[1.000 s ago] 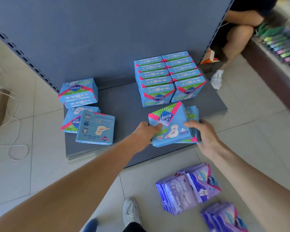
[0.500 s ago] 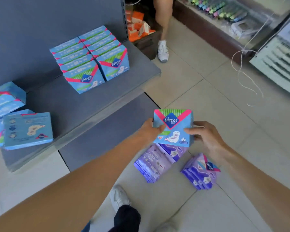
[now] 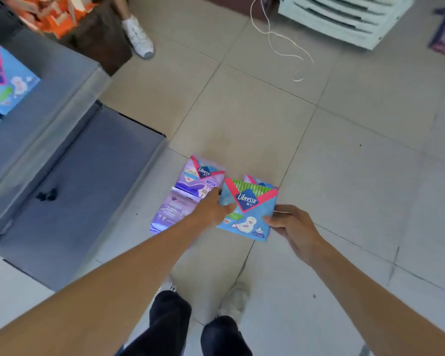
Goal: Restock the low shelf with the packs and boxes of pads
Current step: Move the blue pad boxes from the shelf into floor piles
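Blue pack (image 3: 247, 209) at centre wore a soft plastic wrap, lightly glossy, creased along its edges; purple packs (image 3: 188, 194) just left of it shone glossier, the film catching light; low shelf (image 3: 59, 80) at upper left looked like matt grey painted metal, smooth; floor tiles (image 3: 242, 111) were smooth with a faint sheen; the box (image 3: 8, 80) at the left edge looked like satin printed card.

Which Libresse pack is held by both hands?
The blue soft pack with green-striped top, gripped between left hand and right hand; the purple packs lie on the floor.
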`<state>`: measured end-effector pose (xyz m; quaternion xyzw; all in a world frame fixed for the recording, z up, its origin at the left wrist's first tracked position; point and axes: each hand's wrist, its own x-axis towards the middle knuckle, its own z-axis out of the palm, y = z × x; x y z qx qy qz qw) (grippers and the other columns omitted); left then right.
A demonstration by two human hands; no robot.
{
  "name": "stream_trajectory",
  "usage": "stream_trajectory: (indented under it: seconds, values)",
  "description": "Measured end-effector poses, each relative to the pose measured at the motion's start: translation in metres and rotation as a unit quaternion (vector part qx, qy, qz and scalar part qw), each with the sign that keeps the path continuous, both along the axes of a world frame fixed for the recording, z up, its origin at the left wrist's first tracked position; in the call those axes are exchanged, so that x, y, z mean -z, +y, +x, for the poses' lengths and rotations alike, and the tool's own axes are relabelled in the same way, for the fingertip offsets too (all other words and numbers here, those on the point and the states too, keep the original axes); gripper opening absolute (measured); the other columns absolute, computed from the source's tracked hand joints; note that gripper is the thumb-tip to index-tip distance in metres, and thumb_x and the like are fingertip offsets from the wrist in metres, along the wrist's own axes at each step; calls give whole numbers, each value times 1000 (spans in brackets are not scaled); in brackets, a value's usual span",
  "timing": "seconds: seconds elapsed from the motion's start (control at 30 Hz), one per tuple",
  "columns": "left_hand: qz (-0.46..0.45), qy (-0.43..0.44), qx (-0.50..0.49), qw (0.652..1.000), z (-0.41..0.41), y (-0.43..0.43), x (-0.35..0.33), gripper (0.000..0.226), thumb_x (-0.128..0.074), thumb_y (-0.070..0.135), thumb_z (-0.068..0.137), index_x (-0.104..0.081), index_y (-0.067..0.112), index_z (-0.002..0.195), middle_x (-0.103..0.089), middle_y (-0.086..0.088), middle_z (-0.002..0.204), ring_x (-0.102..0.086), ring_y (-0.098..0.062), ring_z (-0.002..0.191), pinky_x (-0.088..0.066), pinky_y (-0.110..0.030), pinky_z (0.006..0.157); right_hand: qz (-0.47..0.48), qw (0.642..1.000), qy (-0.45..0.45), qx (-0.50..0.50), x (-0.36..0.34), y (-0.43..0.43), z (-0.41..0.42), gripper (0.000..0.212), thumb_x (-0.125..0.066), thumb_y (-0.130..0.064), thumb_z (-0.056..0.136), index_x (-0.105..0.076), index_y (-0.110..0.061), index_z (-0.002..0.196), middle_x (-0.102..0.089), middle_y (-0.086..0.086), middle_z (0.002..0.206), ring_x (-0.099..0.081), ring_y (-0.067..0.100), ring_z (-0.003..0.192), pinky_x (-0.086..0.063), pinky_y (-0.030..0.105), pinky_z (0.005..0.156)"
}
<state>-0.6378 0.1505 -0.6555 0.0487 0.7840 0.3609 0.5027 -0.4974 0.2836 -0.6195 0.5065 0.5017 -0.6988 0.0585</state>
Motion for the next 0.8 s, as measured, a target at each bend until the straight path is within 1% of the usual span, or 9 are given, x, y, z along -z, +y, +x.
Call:
stream_trajectory:
  seconds: [0.13, 0.2, 0.3, 0.43, 0.5, 0.6, 0.67, 0.73, 0.8]
  values:
    - [-41, 6, 41, 998, 25, -7, 52, 49, -66, 29, 84, -46, 6, 123, -61, -13, 117, -63, -30, 103, -54, -39, 84, -28, 999, -36, 13, 54, -10, 23, 23, -63, 11, 80, -62, -1, 99, -69, 18, 104, -63, 25, 87, -49, 30, 81]
    - [-54, -7, 42, 998, 35, -17, 93, 53, -68, 32, 79, -47, 7, 122, -61, -15, 118, -64, -31, 104, -53, -45, 89, -43, 998, -42, 22, 92, -18, 31, 25, -59, 13, 82, -60, -1, 102, -67, 17, 104, -61, 25, 85, -48, 25, 74]
    - [-88, -25, 51, 994, 52, -41, 164, 63, -64, 43, 66, -53, 11, 118, -66, -10, 113, -66, -27, 100, -52, -48, 90, -65, 995, -73, 34, 157, -44, 43, 29, -54, 14, 84, -59, 2, 110, -66, 18, 103, -62, 27, 83, -50, 26, 72]
    - [-124, -50, 32, 990, 70, -67, 242, 61, -68, 34, 65, -53, 6, 117, -66, -14, 111, -66, -31, 99, -53, -50, 89, -92, 988, -119, 48, 235, -81, 53, 28, -50, 14, 81, -60, 5, 106, -67, 22, 104, -62, 30, 84, -49, 37, 78]
    - [-131, -60, 21, 989, 72, -68, 264, 62, -68, 33, 64, -51, 7, 118, -66, -13, 113, -66, -30, 99, -53, -49, 89, -97, 985, -131, 64, 266, -90, 55, 25, -48, 15, 82, -59, 1, 100, -66, 22, 102, -61, 31, 84, -48, 36, 74]
    - [-143, -54, 16, 988, 72, -57, 281, 48, -68, 20, 78, -47, 8, 119, -63, -11, 110, -64, -30, 101, -52, -39, 87, -104, 982, -135, 86, 307, -91, 53, 24, -46, 15, 83, -57, -4, 92, -64, 18, 97, -62, 30, 78, -47, 32, 66]
    - [-151, -48, 15, 987, 68, -51, 302, 40, -65, 15, 83, -46, 9, 118, -62, -11, 110, -63, -30, 102, -50, -34, 83, -103, 982, -134, 90, 333, -89, 51, 24, -46, 14, 84, -57, -5, 96, -64, 16, 97, -62, 28, 76, -47, 30, 64]
    - [-145, -55, 10, 988, 64, -45, 326, 39, -66, 17, 79, -46, 13, 112, -63, -14, 113, -64, -32, 102, -53, -40, 88, -100, 982, -133, 89, 358, -87, 46, 25, -47, 11, 85, -56, -4, 103, -65, 16, 99, -63, 29, 81, -49, 32, 69]
    - [-146, -59, -2, 987, 59, -40, 350, 49, -65, 28, 64, -46, 17, 108, -65, -14, 112, -65, -31, 100, -53, -46, 90, -98, 982, -129, 94, 380, -86, 41, 26, -48, 10, 85, -56, -5, 104, -66, 14, 98, -64, 24, 77, -50, 29, 68]
